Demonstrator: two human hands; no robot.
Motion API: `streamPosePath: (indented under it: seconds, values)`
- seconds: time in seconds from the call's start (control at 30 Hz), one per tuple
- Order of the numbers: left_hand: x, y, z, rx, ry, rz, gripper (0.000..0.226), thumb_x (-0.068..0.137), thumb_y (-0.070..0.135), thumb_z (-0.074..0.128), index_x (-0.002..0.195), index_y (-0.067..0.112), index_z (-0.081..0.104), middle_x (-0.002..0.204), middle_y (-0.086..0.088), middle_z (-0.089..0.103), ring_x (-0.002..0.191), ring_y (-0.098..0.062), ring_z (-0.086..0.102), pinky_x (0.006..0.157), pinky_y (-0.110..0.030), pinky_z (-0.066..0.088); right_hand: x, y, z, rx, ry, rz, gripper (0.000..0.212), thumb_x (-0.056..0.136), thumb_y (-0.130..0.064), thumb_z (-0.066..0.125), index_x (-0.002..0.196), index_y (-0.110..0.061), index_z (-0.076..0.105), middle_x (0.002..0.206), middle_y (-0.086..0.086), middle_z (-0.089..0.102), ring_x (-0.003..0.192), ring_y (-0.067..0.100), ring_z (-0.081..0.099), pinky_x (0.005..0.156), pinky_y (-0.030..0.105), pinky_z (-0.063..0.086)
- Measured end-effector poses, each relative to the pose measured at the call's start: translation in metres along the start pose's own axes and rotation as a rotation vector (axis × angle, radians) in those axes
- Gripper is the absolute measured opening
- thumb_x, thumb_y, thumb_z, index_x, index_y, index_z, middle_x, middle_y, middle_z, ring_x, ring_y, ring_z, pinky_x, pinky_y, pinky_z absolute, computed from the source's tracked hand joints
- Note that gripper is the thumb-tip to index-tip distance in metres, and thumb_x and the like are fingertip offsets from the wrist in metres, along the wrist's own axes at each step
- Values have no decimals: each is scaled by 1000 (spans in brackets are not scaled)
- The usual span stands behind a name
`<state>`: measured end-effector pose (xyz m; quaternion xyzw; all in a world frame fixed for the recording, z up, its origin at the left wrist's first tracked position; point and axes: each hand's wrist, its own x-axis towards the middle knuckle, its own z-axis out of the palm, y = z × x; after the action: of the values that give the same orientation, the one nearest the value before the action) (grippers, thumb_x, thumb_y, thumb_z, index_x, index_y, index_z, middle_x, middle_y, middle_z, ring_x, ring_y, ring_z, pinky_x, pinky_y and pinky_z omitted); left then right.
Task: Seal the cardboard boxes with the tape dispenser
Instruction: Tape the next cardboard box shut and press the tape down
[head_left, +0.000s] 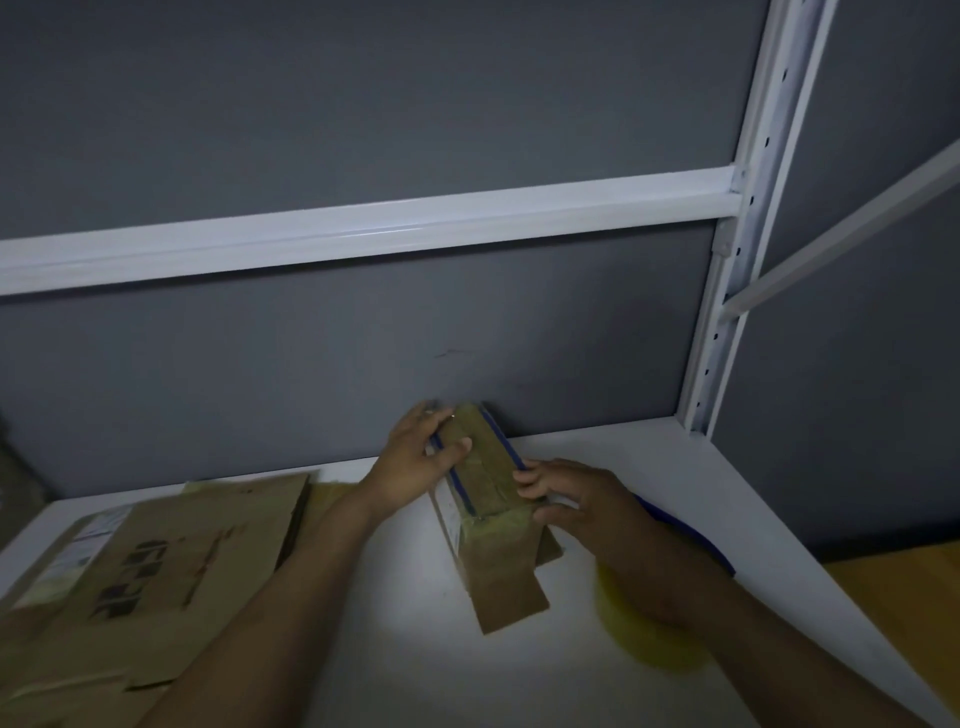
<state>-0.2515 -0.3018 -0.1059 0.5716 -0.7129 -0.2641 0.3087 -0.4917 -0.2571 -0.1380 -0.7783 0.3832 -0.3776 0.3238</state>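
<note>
Fingers (429, 415) of the left hand (415, 460) curl round the left side of a small cardboard box (485, 470), and the thumb lies across its top. The right hand (576, 501) pinches the box's right top edge with bent fingers (530, 477). So both hands are grasping the box.

The box stands toward the back of the white desk (395, 613), tilted, its far end up against the line where the desk meets the grey wall panel (311, 374). Whether it touches the panel I cannot tell. Blue lines run along its 2 long top edges. A white label (449, 522) shows on the left face, and 1 loose flap (511, 590) hangs out toward the near side, lying on the desk.

Bare desk opens in front of the flap and between the 2 forearms. To the left, flattened cardboard (171, 561) covers the desk out to its near-left edge. Under the right forearm sit a blurred yellow shape (652, 642) and a blue strip (680, 527), too smeared to name.

The desk's right edge runs diagonally down from a white slotted post (735, 270). A white rail (363, 234) crosses the panel well above the hands.
</note>
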Motion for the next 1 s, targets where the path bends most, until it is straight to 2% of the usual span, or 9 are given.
streamPosePath:
  seconds: [0.13, 0.2, 0.27, 0.4, 0.53, 0.63, 0.73, 0.83, 1.0]
  values:
    - [-12, -5, 5, -115, 128, -99, 49, 89, 31, 67, 134, 26, 49, 132, 0, 35, 124, -8, 39, 102, -11, 24, -6, -24, -2, -261, -45, 30, 28, 96, -31, 54, 123, -31, 59, 132, -26, 49, 127, -10, 34, 110, 32, 36]
    - [-20, -5, 8, -114, 206, -133, 52, 87, 33, 70, 134, 22, 51, 128, -1, 34, 115, -7, 42, 100, -11, 27, -7, -40, 4, -644, -70, 62, 67, 80, -71, 36, 134, -33, 48, 141, -24, 41, 138, -2, 22, 110, 34, 33]
    - [-28, -1, 9, -127, 283, -141, 51, 86, 36, 71, 131, 20, 53, 125, 1, 34, 112, -6, 43, 99, -12, 29, -5, -55, 16, -803, -64, 91, 89, 65, -83, 26, 132, -28, 46, 140, -16, 43, 138, 9, 28, 105, 31, 34]
    - [-51, -1, 5, -105, 462, -170, 44, 88, 32, 69, 127, 16, 58, 124, -4, 48, 109, -13, 52, 94, -13, 34, 8, -42, 21, -849, 172, -145, 48, 76, -59, 45, 92, -20, 68, 99, -3, 68, 99, 20, 64, 84, 32, 52]
    - [-72, 1, 0, -121, 415, -135, 46, 85, 29, 73, 127, 24, 55, 95, -4, 62, 83, -8, 60, 66, -5, 38, 31, -21, 3, -820, 150, -214, 22, 66, -26, 76, 85, -15, 74, 90, 2, 70, 76, 23, 67, 67, 27, 53]
    - [-81, 0, 6, -166, 225, -38, 55, 75, 18, 83, 125, 12, 62, 89, 0, 51, 78, 5, 53, 75, -1, 38, 40, -9, -11, -762, 119, -149, 30, 77, -9, 72, 107, -13, 73, 109, 3, 69, 96, 26, 66, 80, 29, 50]
    - [-77, -5, 6, -4, 226, 61, 53, 62, 27, 91, 110, 26, 67, 128, 4, 40, 120, -3, 40, 94, 2, 25, 44, -2, -18, -669, -37, -60, 45, 96, -12, 53, 140, -20, 46, 147, -7, 40, 140, 16, 29, 107, 20, 20]
    - [-70, -3, 7, 49, 125, 83, 51, 64, 26, 90, 105, 34, 61, 147, 9, 25, 138, -7, 26, 101, 0, 16, 43, -5, -25, -667, -174, 37, 50, 101, -21, 43, 148, -28, 28, 156, -13, 19, 146, 9, 6, 115, 24, 7]
    - [-74, 12, 34, 185, 142, 213, 72, 55, 51, 83, 121, 49, 52, 135, 24, 30, 121, -4, 33, 98, 0, 17, -3, -8, -48, -579, -69, 200, 66, 95, -31, 55, 150, -31, 20, 154, -16, 17, 145, 13, 17, 114, 27, 18]
